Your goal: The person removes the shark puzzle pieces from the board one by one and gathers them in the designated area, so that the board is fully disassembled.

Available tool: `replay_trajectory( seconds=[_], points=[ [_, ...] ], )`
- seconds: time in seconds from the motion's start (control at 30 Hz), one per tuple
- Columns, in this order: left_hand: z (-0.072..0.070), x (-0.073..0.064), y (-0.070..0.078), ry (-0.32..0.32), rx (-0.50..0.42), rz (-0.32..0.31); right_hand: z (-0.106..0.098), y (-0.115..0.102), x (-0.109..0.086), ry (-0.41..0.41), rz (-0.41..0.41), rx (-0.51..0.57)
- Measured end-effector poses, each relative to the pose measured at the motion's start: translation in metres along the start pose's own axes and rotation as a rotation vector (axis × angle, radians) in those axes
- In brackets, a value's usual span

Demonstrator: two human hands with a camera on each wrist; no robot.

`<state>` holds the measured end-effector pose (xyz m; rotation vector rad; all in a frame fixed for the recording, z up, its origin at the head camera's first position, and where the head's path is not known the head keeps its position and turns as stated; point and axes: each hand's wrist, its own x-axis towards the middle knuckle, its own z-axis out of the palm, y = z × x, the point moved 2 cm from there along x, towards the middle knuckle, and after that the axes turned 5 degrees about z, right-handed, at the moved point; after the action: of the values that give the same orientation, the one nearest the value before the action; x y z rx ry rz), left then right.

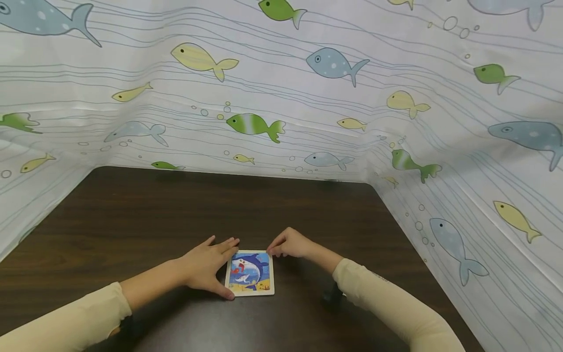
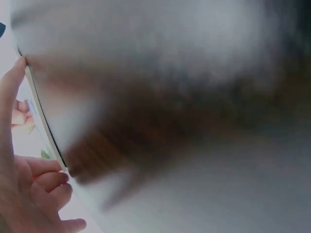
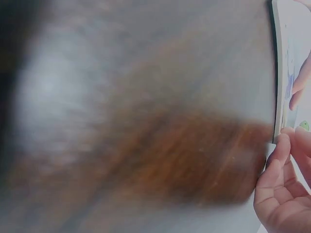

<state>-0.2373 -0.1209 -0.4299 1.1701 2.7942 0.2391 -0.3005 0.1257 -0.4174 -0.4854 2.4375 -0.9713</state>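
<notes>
A small square picture puzzle (image 1: 249, 275) with a pale border and a blue whale-like sea creature lies on the dark table. My left hand (image 1: 204, 264) is spread along its left side, thumb at the near left corner and fingers at the far left corner. At the far right corner, my right hand (image 1: 288, 243) pinches the puzzle between thumb and bent forefinger. In the left wrist view, the left hand (image 2: 34, 184) touches the board's edge at two places. The right wrist view shows the right hand's (image 3: 284, 189) fingertips right at the board's corner.
The dark wood-grain table (image 1: 211, 205) reaches back to a white curtain (image 1: 272, 88) printed with fish, which surrounds it at the back and sides. Cream sleeves (image 1: 387, 303) cover both forearms. A dark band (image 1: 332, 296) shows under the right wrist.
</notes>
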Motion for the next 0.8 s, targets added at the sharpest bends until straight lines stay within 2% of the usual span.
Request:
replay_trajectory(
  seconds=[0.4, 0.8],
  points=[
    [-0.004, 0.006, -0.010, -0.027, -0.017, -0.030, 0.004, -0.001, 0.017, 0.058, 0.054, 0.057],
    [-0.004, 0.008, -0.014, -0.020, -0.034, -0.039, 0.001, -0.003, 0.023, 0.095, 0.122, 0.138]
  ],
)
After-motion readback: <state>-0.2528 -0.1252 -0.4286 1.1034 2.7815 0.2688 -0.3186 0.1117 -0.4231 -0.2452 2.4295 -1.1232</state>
